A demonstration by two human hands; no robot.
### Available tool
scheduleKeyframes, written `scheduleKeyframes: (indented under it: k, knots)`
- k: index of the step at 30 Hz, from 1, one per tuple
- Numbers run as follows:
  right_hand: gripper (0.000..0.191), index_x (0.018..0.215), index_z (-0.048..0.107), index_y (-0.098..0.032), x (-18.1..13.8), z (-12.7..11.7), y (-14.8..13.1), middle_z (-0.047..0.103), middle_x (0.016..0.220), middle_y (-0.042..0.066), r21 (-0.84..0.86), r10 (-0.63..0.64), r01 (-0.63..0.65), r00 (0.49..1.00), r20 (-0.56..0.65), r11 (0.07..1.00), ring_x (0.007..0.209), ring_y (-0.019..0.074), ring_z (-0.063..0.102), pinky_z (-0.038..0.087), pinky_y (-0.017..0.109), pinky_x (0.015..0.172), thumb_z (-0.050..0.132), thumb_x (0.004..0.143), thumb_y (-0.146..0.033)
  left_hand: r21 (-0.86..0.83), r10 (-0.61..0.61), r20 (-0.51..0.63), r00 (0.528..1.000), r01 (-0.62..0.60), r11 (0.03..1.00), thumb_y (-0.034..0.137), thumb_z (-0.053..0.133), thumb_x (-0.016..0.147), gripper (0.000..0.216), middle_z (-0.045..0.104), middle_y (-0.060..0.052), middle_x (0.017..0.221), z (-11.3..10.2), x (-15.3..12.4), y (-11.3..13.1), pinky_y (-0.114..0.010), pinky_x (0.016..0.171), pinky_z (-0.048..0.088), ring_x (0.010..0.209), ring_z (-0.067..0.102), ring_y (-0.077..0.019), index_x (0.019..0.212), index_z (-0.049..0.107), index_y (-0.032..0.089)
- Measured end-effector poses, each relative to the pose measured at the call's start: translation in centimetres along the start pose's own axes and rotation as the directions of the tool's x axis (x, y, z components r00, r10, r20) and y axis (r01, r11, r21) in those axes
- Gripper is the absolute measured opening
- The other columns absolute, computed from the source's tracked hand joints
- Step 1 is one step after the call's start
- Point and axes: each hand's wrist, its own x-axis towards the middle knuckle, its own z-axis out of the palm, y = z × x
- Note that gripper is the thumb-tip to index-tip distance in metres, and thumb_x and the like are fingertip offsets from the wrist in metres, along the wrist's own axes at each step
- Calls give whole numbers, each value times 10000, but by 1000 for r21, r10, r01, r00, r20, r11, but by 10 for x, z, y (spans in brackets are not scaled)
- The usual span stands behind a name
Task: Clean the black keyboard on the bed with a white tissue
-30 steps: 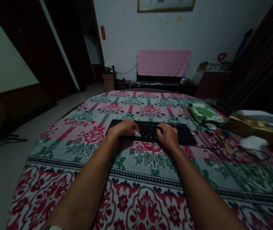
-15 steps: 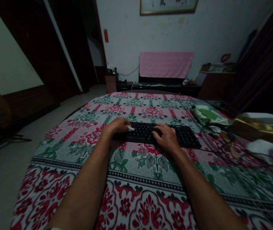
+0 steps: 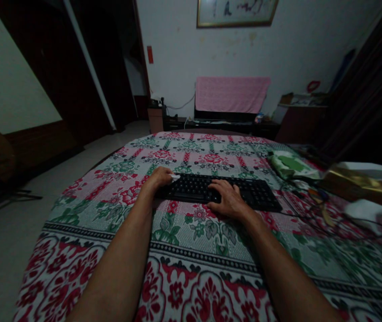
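A black keyboard (image 3: 191, 190) lies flat on the flowered tablecloth (image 3: 172, 230) in front of me. At its left end my left hand (image 3: 158, 180) is closed on a small white tissue (image 3: 175, 177), which pokes out past the fingertips over the keys. My right hand (image 3: 228, 199) rests over the right-middle part of the keyboard, fingers apart and stretched across the keys, thumb near the front edge. Nothing shows in it. Its palm and fingers hide some keys.
To the right lie a green and white packet (image 3: 290, 164), tangled black cables (image 3: 315, 217), a crumpled white piece (image 3: 365, 210) and a gold box (image 3: 355, 181). Beyond the table, a pink cloth (image 3: 231, 95) hangs over a dark screen-like object by the wall.
My left hand has moved left with the tissue, toward the keyboard's end. My right hand has shifted slightly left and nearer, its thumb now at the front edge. The view has tilted up slightly.
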Motion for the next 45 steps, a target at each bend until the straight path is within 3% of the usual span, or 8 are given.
scheduleKeyframes:
  k: [9, 14, 17, 22, 30, 36, 42, 45]
  knots:
    - [494, 1181, 562, -239, -2, -6, 14, 452, 1384, 114, -4, 55, -55, 998, 14, 999, 1288, 294, 359, 272, 585, 986, 652, 704, -330, -8, 58, -40, 997, -58, 998, 298, 586, 723, 304, 714, -13, 833, 12, 1, 12, -188, 588, 414, 728, 613, -131, 977, 720, 200]
    - [515, 1197, 558, -226, -4, -14, 17, 442, 1391, 118, 3, 117, -117, 992, 42, 993, 1290, 291, 362, 284, 562, 996, 661, 703, -331, 102, 102, -96, 990, -92, 991, 302, 560, 772, 308, 718, -41, 965, 21, -5, 29, -219, 758, 447, 914, 624, -174, 1034, 706, 232]
    - [535, 1208, 554, -222, -3, -11, 13, 452, 1380, 120, -1, 122, -122, 993, 6, 993, 1287, 291, 364, 273, 554, 1007, 651, 717, -414, 222, 231, -148, 962, -195, 955, 226, 508, 793, 324, 696, -51, 1053, 30, -17, 45, -254, 880, 430, 1025, 597, -196, 1053, 698, 259]
    - [528, 1211, 551, -217, -2, 2, 12, 449, 1387, 115, -19, 90, -92, 992, -89, 996, 1290, 282, 358, 268, 550, 1000, 582, 764, -496, 302, 410, -32, 911, -383, 873, 171, 462, 802, 370, 674, -77, 1072, 46, -32, 69, -292, 904, 442, 1031, 599, -214, 1087, 685, 251]
    - [524, 1211, 552, -218, -3, 2, 13, 459, 1380, 105, -5, 97, -98, 992, -82, 995, 1285, 271, 365, 266, 534, 1002, 575, 769, -498, 323, 257, -53, 965, -227, 919, 186, 524, 765, 354, 702, -73, 1042, 33, -26, 59, -269, 921, 433, 1045, 604, -207, 1074, 689, 238]
    - [517, 1203, 561, -222, -1, 4, 15, 468, 1369, 111, -11, 80, -82, 992, -95, 997, 1268, 275, 381, 282, 525, 991, 580, 764, -493, 315, 439, 81, 895, -441, 841, 136, 479, 754, 430, 687, -73, 1095, 38, -31, 70, -269, 922, 436, 1041, 611, -203, 1137, 654, 221]
    - [520, 1212, 553, -228, -3, 3, 15, 452, 1388, 106, -4, 92, -93, 993, -80, 996, 1283, 279, 367, 267, 543, 1001, 579, 768, -496, 356, 355, 136, 925, -380, 853, 138, 527, 717, 358, 712, -62, 988, 26, -33, 69, -239, 840, 458, 951, 633, -198, 1023, 695, 220]
    - [494, 1190, 566, -221, -3, 0, 11, 467, 1376, 117, 5, 99, -99, 991, -88, 995, 1279, 287, 376, 269, 554, 997, 587, 769, -478, 320, 379, 133, 916, -401, 858, 143, 522, 726, 342, 713, -65, 967, 21, -35, 69, -243, 832, 454, 938, 633, -200, 1012, 697, 208]
